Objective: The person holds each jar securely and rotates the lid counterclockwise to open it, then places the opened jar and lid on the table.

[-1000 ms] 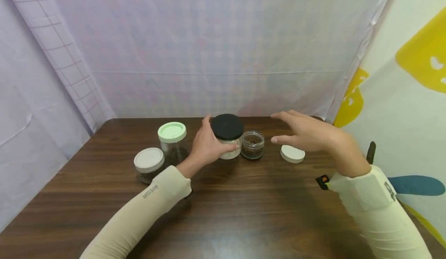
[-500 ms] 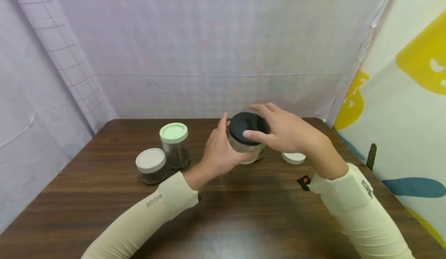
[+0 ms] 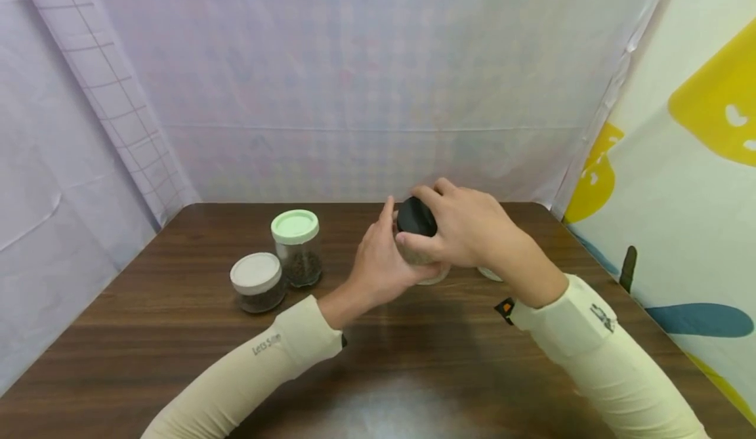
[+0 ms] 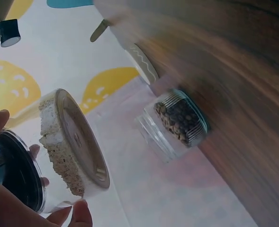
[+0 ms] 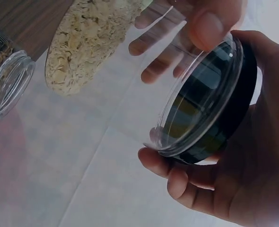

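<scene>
On my feed, left to right, I see a white-lidded jar (image 3: 256, 276), a green-lidded jar (image 3: 297, 249), the left hand (image 3: 380, 255) gripping a tilted clear jar (image 4: 82, 142) of flakes above the table (image 3: 413, 373), and the right hand (image 3: 469, 226) clasping its black lid (image 3: 415, 217).

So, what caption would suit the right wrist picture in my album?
Right hand gripping the black lid of a clear jar of pale flakes, an open jar nearby.

This is looking like a curtained-off tabletop booth — a pale checked sheet (image 3: 354, 84) is hanging behind a wood-grain table (image 3: 384, 360), and yellow-patterned cloth (image 3: 661, 183) is covering the right side.
</scene>
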